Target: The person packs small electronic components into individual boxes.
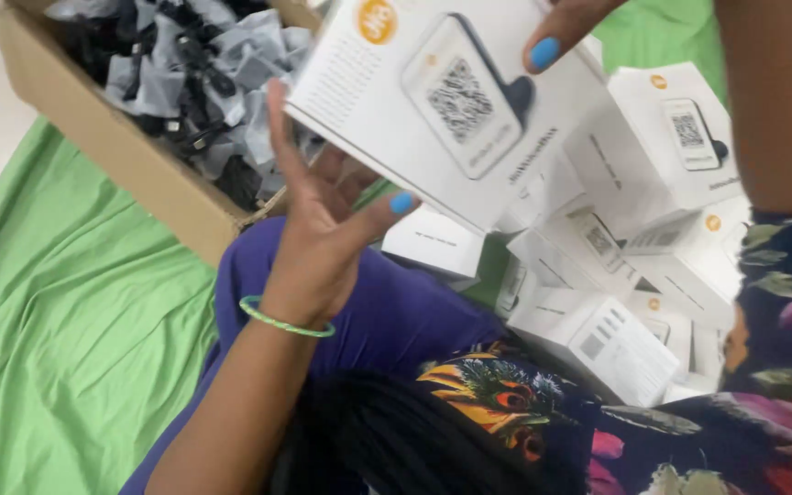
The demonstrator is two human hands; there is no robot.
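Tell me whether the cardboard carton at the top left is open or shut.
Open. The cardboard carton has its top uncovered, showing a heap of black cables in clear bags inside.

Right hand cut off at top edge — white box corner too, pile blurred

Two hands: left, right. One white box held at top centre; roughly nine more piled at right. One carton upper left, black cables uncountable.
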